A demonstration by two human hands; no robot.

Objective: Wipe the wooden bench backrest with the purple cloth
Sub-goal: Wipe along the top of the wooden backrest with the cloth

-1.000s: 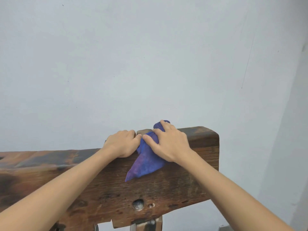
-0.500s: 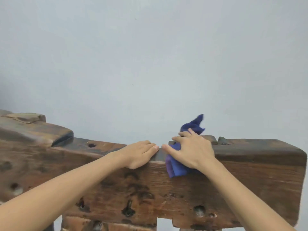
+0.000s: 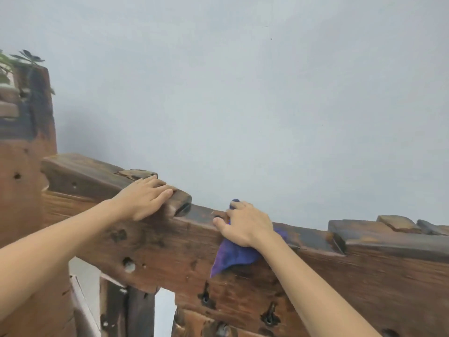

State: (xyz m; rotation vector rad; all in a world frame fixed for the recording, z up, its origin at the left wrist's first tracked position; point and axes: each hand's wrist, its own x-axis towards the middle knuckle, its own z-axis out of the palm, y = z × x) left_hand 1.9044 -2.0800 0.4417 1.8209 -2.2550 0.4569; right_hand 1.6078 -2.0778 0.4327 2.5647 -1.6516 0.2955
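The wooden bench backrest is a thick, dark, weathered beam with holes, running across the lower half of the view. My right hand lies over its top edge and presses the purple cloth against the wood; the cloth hangs down the front face and a tip shows above my fingers. My left hand rests flat, fingers together, on a raised block of the top rail to the left, holding nothing.
A tall wooden post rises at the left edge with plant leaves above it. A plain pale wall stands close behind the backrest. Raised wooden blocks sit on the rail at the right.
Both hands and the cloth have slid leftward along the top of the backrest. My left hand has moved onto the raised block, apart from my right hand. The left post has come into view.
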